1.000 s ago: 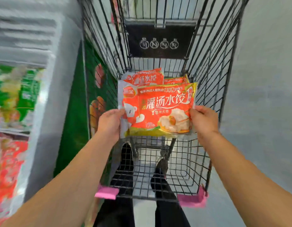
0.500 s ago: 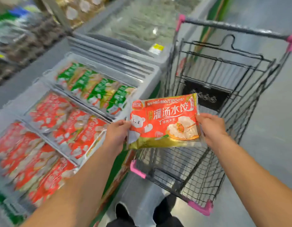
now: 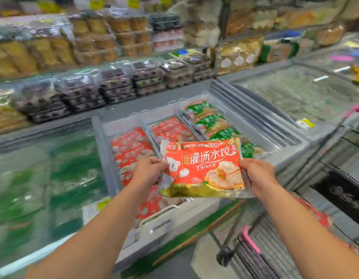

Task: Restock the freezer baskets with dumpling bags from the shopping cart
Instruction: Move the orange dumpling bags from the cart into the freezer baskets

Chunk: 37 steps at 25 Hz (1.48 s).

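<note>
We hold one dumpling bag out in front of us with both arms extended, forearms converging toward it from the lower corners of the view. Our left hand grips the bag's left short edge, fingers curled round the edge and thumb on top near the printed bear. Our right hand grips the right short edge the same way, fingers wrapped under and thumb over the front face. The bag faces us flat, tilted slightly down on the right, and hangs in the air above the near end of the freezer baskets, touching nothing but our hands.

Label on the bag: red-orange front with a gold band along the bottom edge, a white cartoon bear at left, a picture of dumplings at lower right. Large white characters read 灌汤水饺. A small logo box at top left appears to read 三全; the line of small print along the top is too blurred to read, apart from what looks like "130亿".

Below the bag, two baskets hold red bags of matching colour; the basket to their right holds green bags. The shopping cart stands at our right, just beside the freezer, pink corner bumper visible. Shelves of packaged goods run behind the freezer, labels unreadable.
</note>
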Tool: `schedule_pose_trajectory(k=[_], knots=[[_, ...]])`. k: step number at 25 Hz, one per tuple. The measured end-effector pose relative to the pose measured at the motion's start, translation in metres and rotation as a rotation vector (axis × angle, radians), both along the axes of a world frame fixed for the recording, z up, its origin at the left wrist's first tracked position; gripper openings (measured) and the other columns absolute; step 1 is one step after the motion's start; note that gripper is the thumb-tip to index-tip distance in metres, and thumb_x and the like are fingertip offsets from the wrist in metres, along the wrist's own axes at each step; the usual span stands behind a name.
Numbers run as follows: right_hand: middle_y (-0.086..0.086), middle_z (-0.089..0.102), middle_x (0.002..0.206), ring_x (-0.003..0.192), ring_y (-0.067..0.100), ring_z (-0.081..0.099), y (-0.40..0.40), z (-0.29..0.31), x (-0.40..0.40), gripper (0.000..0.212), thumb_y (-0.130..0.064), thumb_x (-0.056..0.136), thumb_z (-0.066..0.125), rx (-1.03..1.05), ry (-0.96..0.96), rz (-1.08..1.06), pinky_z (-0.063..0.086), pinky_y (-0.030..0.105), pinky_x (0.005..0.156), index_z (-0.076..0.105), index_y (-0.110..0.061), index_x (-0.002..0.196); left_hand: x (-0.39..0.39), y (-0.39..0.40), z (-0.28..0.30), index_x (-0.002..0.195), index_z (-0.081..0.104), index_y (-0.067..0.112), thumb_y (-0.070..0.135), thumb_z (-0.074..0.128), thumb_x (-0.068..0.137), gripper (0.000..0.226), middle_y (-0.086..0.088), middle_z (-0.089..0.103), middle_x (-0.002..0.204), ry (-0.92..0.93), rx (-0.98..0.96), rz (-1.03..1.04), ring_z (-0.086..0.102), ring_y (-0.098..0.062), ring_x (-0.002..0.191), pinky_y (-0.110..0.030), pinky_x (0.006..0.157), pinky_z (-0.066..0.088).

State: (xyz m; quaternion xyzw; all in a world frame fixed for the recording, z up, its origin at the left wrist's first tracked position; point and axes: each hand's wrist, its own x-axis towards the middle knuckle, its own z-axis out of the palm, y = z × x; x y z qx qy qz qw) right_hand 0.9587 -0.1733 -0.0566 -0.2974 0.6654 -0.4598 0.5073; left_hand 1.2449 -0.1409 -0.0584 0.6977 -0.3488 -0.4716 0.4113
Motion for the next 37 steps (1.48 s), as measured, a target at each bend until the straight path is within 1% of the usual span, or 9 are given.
schedule_pose_trajectory(k=[4,8,13,19,22,24,28,33,37], knots=[[0.012,0.072,0.076,0.071,0.025,0.068,-0.015,0.001,0.083,0.011,0.001,0.077,0.065,-0.042,0.058,0.121,0.058,0.038,0.066,0.074,-0.001,0.083,0.076,0.028,0.008,0.048,0.065,0.017,0.008,0.071,0.078,0.032,0.006,0.051,0.045,-0.041,-0.041,0.131,0.043,-0.005,0.039,-0.018,0.043,0.034],[0.011,0.071,0.066,0.054,0.018,0.066,-0.035,0.007,0.148,0.009,0.004,0.083,0.062,-0.020,0.063,0.247,0.058,0.031,0.053,0.070,0.003,0.085,0.121,0.034,0.000,0.056,0.071,0.011,0.020,0.073,0.073,0.020,0.012,0.050,0.042,-0.046,-0.049,0.267,0.050,-0.014,0.053,-0.025,0.055,0.038],[0.020,0.074,0.092,0.082,0.031,0.070,-0.087,-0.003,0.196,0.012,-0.004,0.080,0.069,-0.026,0.110,0.333,0.059,0.051,0.080,0.074,-0.002,0.091,0.154,0.011,-0.009,0.065,0.073,0.006,0.017,0.070,0.079,0.018,0.002,0.053,0.048,-0.087,0.012,0.351,0.046,-0.014,0.050,-0.026,0.056,0.038],[0.013,0.073,0.089,0.085,0.028,0.069,-0.186,-0.034,0.245,0.010,-0.007,0.080,0.070,0.002,0.104,0.434,0.058,0.045,0.082,0.073,-0.006,0.090,0.184,-0.073,-0.029,0.061,0.068,0.017,0.018,0.068,0.082,0.020,0.003,0.062,0.060,-0.138,0.130,0.452,0.056,-0.016,0.061,-0.024,0.057,0.042],[0.011,0.068,0.080,0.069,0.024,0.063,-0.241,-0.054,0.264,0.009,-0.004,0.082,0.067,0.016,0.103,0.457,0.052,0.033,0.067,0.068,-0.013,0.079,0.194,-0.125,-0.045,0.089,0.075,0.017,0.025,0.071,0.083,0.010,-0.001,0.074,0.092,-0.183,0.190,0.509,0.068,-0.023,0.089,-0.030,0.081,0.054],[0.009,0.072,0.083,0.076,0.028,0.067,-0.275,-0.071,0.277,0.005,-0.017,0.072,0.072,0.037,0.145,0.476,0.057,0.042,0.074,0.071,-0.014,0.076,0.203,-0.157,-0.057,0.098,0.077,0.015,0.028,0.069,0.085,0.020,0.000,0.074,0.104,-0.263,0.221,0.496,0.066,-0.019,0.099,-0.023,0.087,0.048],[0.004,0.075,0.084,0.085,0.030,0.071,-0.331,-0.110,0.295,0.023,-0.030,0.066,0.070,0.147,0.174,0.590,0.057,0.054,0.082,0.075,-0.015,0.082,0.216,-0.218,-0.084,0.091,0.078,0.012,0.021,0.072,0.082,0.014,-0.004,0.075,0.096,-0.246,0.275,0.571,0.068,-0.020,0.094,-0.022,0.076,0.047],[0.003,0.071,0.072,0.081,0.029,0.067,-0.390,-0.149,0.329,0.008,-0.015,0.073,0.068,0.115,0.242,0.569,0.055,0.045,0.081,0.068,-0.014,0.065,0.232,-0.295,-0.128,0.096,0.078,0.014,0.023,0.070,0.083,0.018,-0.007,0.074,0.105,-0.276,0.423,0.578,0.067,-0.025,0.104,-0.029,0.089,0.052],[0.009,0.069,0.076,0.077,0.028,0.063,-0.425,-0.182,0.364,0.012,-0.007,0.080,0.064,0.099,0.275,0.629,0.048,0.037,0.074,0.067,-0.012,0.070,0.256,-0.335,-0.157,0.100,0.075,0.010,0.025,0.060,0.088,0.025,-0.011,0.073,0.104,-0.357,0.519,0.552,0.067,-0.027,0.102,-0.029,0.084,0.050]])
